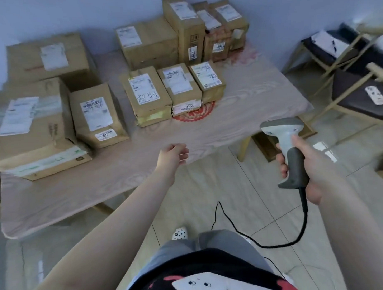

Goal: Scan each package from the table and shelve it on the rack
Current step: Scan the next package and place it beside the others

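Gripped in the right hand [304, 162] is a grey barcode scanner [289, 150], held by its dark handle with the fingers curled round it and its pale head pointing toward the table [143, 168]. A black cable [283, 243] is seen trailing from the base of the handle down across the tiled floor [209, 198]. Nothing is held by the left hand [172, 155]; it is stretched out over the near edge of the table with its fingers loosely curled, clear of every box.

Cardboard packages are spread over the tabletop, each with a white label. A large box [31, 131] lies at the near left, and a smaller box [96, 115] stands just beside it. Near the middle, three small boxes [173, 91] are set side by side, touching. Behind them, against the wall, a wide box [148, 42] and several upright boxes [204, 29] are grouped together. Another large box [46, 58] is placed at the far left.

To the right of the table, well apart from it, two chairs [358, 91] are seen with flat parcels [326, 41] resting on their dark seats.
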The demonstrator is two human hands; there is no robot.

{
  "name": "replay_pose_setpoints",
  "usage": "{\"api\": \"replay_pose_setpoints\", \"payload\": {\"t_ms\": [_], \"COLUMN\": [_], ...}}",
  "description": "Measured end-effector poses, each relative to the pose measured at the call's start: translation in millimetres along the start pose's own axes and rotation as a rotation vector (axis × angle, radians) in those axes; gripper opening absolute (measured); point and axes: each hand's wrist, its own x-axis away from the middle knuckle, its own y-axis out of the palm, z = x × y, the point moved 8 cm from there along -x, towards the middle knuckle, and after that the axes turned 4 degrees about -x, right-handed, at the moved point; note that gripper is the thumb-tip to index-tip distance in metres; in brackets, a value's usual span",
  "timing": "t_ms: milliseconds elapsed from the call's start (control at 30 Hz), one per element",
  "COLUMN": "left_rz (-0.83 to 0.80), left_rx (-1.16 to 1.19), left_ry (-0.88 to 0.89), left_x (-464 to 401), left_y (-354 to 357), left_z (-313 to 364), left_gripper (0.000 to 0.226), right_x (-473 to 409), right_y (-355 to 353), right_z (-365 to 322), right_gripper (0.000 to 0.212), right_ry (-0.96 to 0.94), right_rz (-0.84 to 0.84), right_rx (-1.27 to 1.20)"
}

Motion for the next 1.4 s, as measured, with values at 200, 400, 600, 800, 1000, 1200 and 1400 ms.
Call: {"api": "replay_pose_setpoints", "payload": {"t_ms": [200, 400, 600, 800, 1000, 1200, 1400], "left_rz": [-0.026, 0.074, 0.242, 0.296, 0.337, 0.452, 0.580], "left_rx": [-0.001, 0.066, 0.210, 0.420, 0.516, 0.566, 0.584], "left_ry": [-0.060, -0.082, -0.182, -0.309, -0.474, -0.557, -0.494], "left_x": [-42.2, -84.8, -112.0, -133.8, -178.0, -214.3, -224.6], "left_y": [64.4, 119.4, 165.1, 194.3, 213.5, 217.0, 209.0], "left_z": [16.7, 48.0, 63.0, 75.0, 91.3, 91.5, 77.5], "left_gripper": [0.007, 0.012, 0.036, 0.047, 0.065, 0.068, 0.076], "right_x": [-59.1, -138.1, -203.0, -246.4, -283.5, -311.1, -331.4], "right_y": [-13.5, -27.4, -42.7, -31.2, -13.5, 6.1, 19.5], "right_z": [-36.3, -93.2, -152.8, -182.9, -195.5, -208.2, -213.3], "right_gripper": [0.037, 0.034, 0.031, 0.032, 0.035, 0.030, 0.035], "right_ry": [0.012, -0.006, 0.003, 0.042, 0.086, 0.112, 0.139], "right_rz": [-0.010, -0.095, -0.157, -0.246, -0.254, -0.279, -0.328], "right_rx": [-0.034, 0.035, 0.062, 0.067, 0.121, 0.114, 0.159]}}
